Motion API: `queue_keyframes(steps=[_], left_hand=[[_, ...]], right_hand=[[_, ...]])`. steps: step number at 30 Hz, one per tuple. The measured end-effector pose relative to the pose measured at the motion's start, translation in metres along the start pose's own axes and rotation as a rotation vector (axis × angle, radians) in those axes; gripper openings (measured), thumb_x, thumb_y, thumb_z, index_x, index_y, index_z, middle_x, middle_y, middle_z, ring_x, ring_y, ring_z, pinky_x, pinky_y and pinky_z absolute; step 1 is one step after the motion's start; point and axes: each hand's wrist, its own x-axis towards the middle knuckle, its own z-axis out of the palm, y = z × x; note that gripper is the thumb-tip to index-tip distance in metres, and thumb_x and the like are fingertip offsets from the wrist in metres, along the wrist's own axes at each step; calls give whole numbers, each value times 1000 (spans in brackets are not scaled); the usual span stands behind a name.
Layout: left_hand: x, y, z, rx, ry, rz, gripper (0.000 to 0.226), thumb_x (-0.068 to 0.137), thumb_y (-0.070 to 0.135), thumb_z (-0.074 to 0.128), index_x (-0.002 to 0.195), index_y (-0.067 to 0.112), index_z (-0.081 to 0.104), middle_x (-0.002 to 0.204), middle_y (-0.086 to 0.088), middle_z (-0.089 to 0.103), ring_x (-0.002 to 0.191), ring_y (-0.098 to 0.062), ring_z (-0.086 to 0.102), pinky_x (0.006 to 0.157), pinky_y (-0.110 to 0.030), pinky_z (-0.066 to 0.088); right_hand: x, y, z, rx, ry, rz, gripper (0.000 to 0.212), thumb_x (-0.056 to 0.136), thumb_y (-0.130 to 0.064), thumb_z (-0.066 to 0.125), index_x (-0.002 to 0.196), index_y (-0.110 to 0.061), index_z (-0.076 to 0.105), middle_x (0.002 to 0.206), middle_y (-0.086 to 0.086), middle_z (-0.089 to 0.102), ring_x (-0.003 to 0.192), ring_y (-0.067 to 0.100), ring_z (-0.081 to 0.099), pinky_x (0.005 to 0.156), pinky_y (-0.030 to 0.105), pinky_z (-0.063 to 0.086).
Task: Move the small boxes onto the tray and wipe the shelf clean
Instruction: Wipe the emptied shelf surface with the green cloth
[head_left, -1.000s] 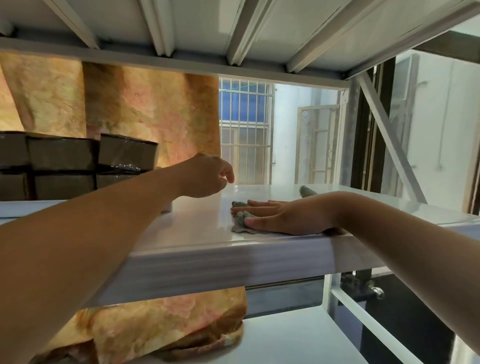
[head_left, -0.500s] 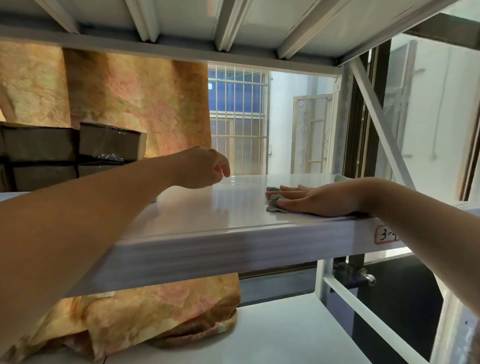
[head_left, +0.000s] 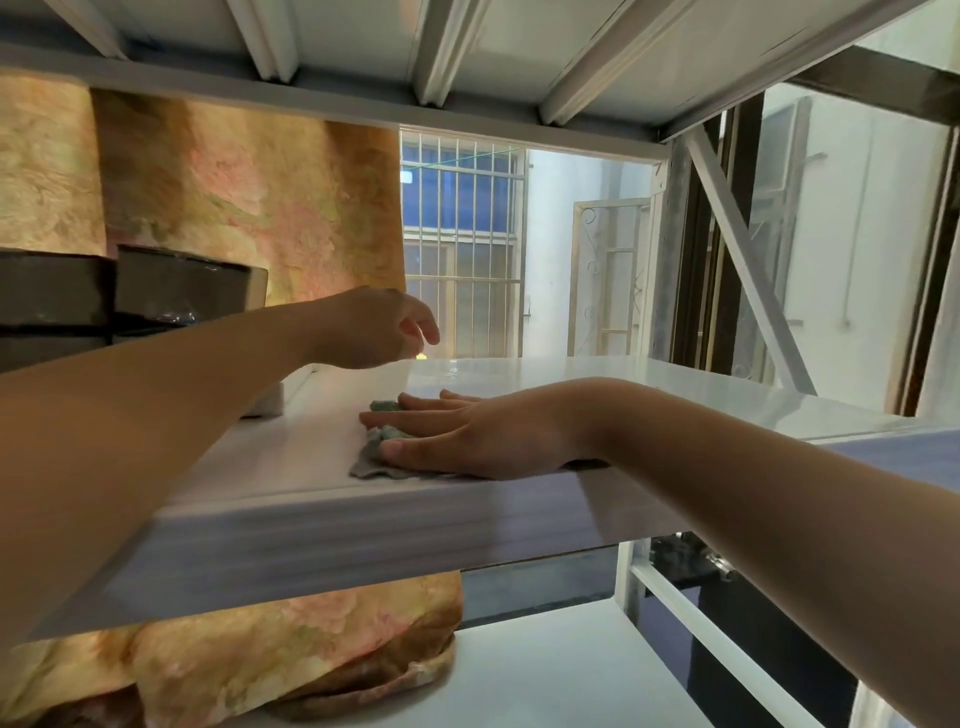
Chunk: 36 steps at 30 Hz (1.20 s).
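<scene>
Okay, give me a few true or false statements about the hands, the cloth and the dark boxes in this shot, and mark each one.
1. The right hand lies flat on the cloth. True.
2. The left hand grips a box. False: it hovers above the shelf with its fingers loosely curled, holding nothing.
3. The cloth lies near the shelf's front edge. True.
4. The dark boxes are stacked at the right end of the shelf. False: they stand at the left, behind the left forearm.
</scene>
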Motion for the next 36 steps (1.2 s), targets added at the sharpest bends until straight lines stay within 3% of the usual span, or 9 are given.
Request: queue_keyframes(steps=[5, 9, 16, 18, 20, 24, 29, 32, 36], left_hand=[[-7, -5, -8, 81, -21, -28, 27, 91, 26, 53, 116, 29, 64, 120, 4, 63, 109, -17, 57, 95, -33, 46], [-14, -4, -14, 80, -58, -12, 26, 94, 21, 49, 115, 23, 63, 115, 3, 62, 100, -14, 55, 84, -25, 43], [-18, -7, -5, 62, -114, -31, 27, 92, 21, 50, 115, 22, 65, 116, 4, 65, 94, -9, 52, 81, -21, 40], [-19, -7, -2, 45, -124, -29, 25, 92, 25, 51, 112, 23, 66, 114, 5, 66, 95, -10, 56, 81, -22, 42], [-20, -7, -2, 24, -111, -24, 25, 91, 25, 51, 110, 26, 68, 109, 7, 66, 97, -11, 57, 83, -23, 44], [-25, -8, -3, 0, -119, -30, 26, 91, 27, 52, 112, 27, 66, 100, 11, 54, 98, -10, 52, 86, -23, 42], [-33, -15, -7, -82, -99, -48, 25, 91, 26, 51, 112, 29, 65, 98, 15, 49, 97, -9, 50, 82, -22, 38], [-36, -21, -10, -168, -91, -63, 22, 91, 28, 52, 108, 30, 66, 92, 18, 54, 99, -9, 54, 83, -23, 42], [-33, -27, -7, -138, -145, -53, 23, 92, 25, 51, 109, 25, 67, 80, 24, 48, 88, -7, 53, 68, -18, 40]], right_hand=[[27, 5, -6, -20, -36, 68, 62, 94, -62, 13, 150, -39, 1, 160, -12, -7, 146, 10, -14, 118, 46, -8], [43, 13, -17, -19, -30, 150, 63, 94, -61, 13, 150, -37, 0, 160, -11, -2, 147, 12, -4, 116, 39, -3], [95, 32, -29, -32, 5, 281, 68, 93, -64, 11, 152, -32, 5, 160, -2, 14, 146, 21, 15, 116, 38, 11], [105, 35, -32, 4, 2, 306, 69, 94, -63, 12, 152, -27, 14, 153, 3, 29, 137, 23, 32, 110, 35, 23], [110, 38, -35, 59, -1, 347, 69, 95, -61, 16, 145, -17, 34, 133, 7, 47, 114, 22, 48, 95, 29, 35], [122, 43, -42, 113, 25, 420, 64, 96, -60, 15, 119, -13, 51, 106, 7, 52, 93, 21, 53, 82, 28, 42], [150, 67, -51, 153, 35, 527, 59, 93, -63, 19, 109, -16, 49, 107, 8, 55, 96, 23, 55, 92, 32, 43], [167, 84, -57, 103, 29, 585, 70, 91, -67, 21, 130, -15, 47, 123, 8, 53, 107, 23, 53, 103, 34, 39], [184, 100, -64, 61, 36, 601, 70, 92, -67, 18, 150, -29, 19, 151, 4, 34, 134, 26, 37, 110, 38, 28]])
